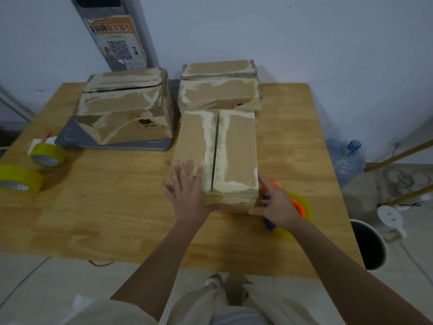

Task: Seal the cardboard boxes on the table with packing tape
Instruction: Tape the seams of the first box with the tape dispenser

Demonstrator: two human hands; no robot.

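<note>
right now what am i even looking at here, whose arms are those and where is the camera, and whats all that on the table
There is no machine here. This is one picture from a wide-angle camera worn on a person's head, looking forward and down, so the arms are that person's own.

The left hand lies flat on the top of the near cardboard box, whose flaps are closed with the seam not yet taped. The right hand grips an orange tape dispenser at the box's right corner.

Two more boxes stand behind on the wooden table: one at the back left on a grey tray, one directly behind the near box. Two spare yellow tape rolls lie at the left edge.
</note>
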